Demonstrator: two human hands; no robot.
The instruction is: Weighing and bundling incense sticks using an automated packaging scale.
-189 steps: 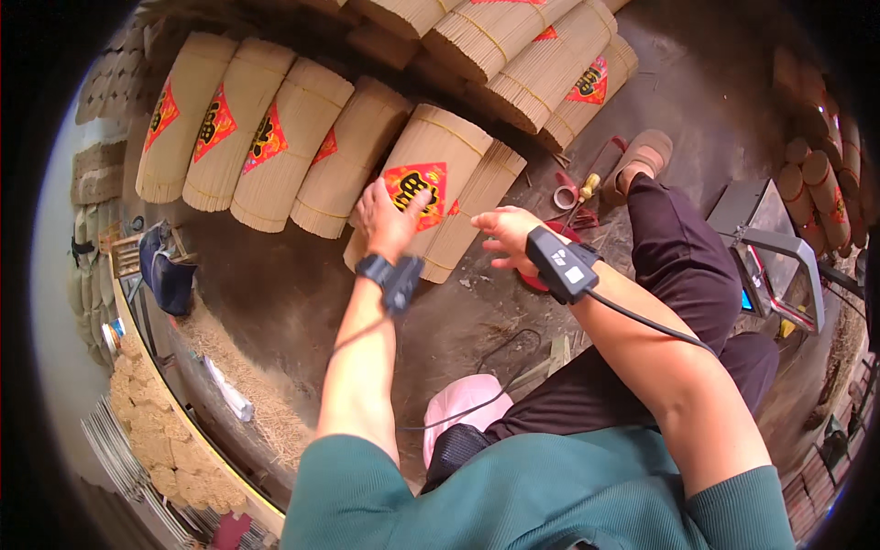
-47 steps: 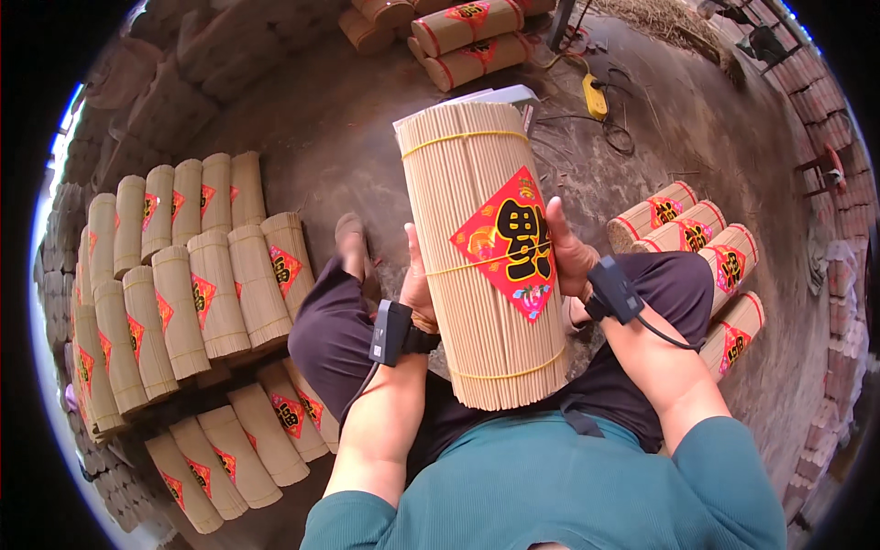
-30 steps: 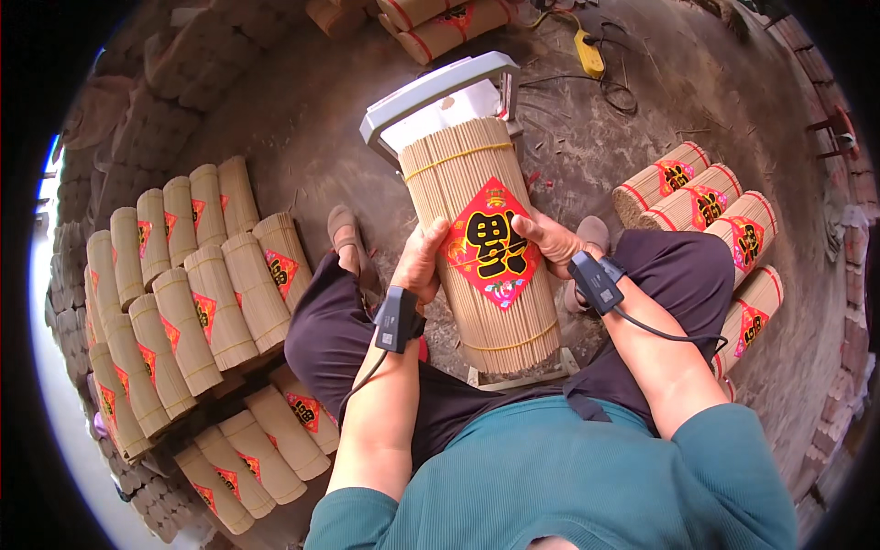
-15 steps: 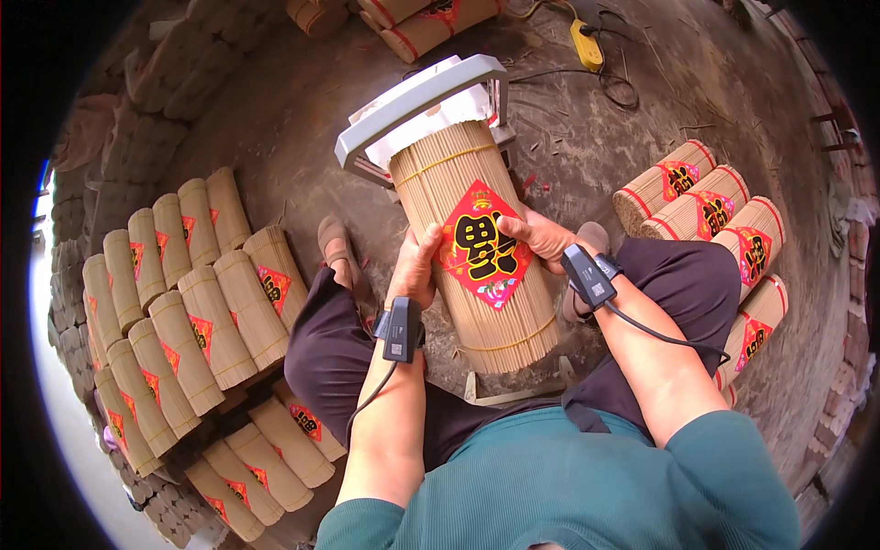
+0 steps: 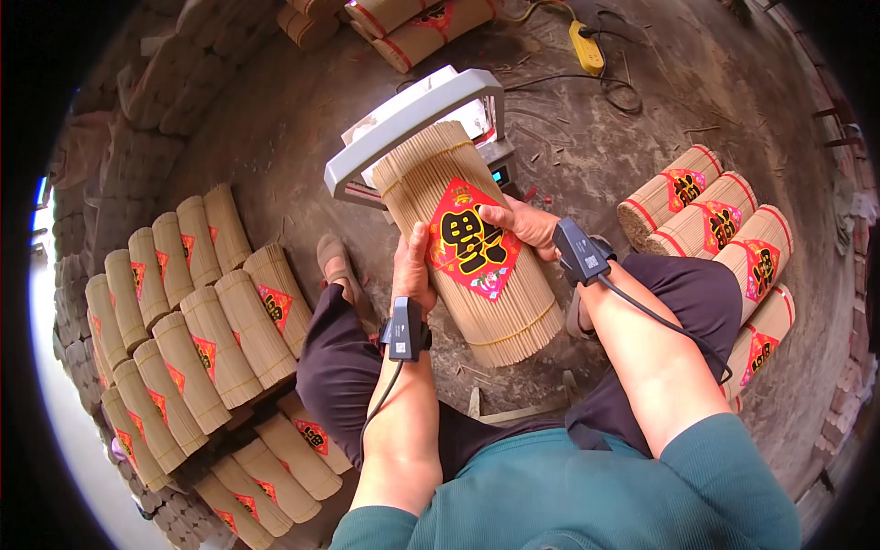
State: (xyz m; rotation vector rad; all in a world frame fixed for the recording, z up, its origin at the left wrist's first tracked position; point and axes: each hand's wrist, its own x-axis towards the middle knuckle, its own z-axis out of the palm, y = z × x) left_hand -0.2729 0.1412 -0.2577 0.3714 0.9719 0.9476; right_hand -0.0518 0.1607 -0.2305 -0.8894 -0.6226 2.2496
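Observation:
A thick round bundle of thin tan sticks (image 5: 431, 174), tied with yellow bands and bearing a red diamond label (image 5: 469, 240), is held between both my hands, tilted with its far end over a grey platform scale (image 5: 403, 115). My left hand (image 5: 414, 268) grips its left side. My right hand (image 5: 521, 225) presses the label's right edge. Each wrist wears a small black device with a cable.
Rows of similar labelled bundles (image 5: 192, 312) lie stacked on the left. A pile of bundles with red bands (image 5: 724, 229) lies on the right, others (image 5: 412, 18) at the top. A yellow power strip (image 5: 587, 46) with cords lies on the dirt floor.
The bundle has been lowered from in front of me and tipped away toward the scale. The view has drawn closer to the scale; both hands keep hold.

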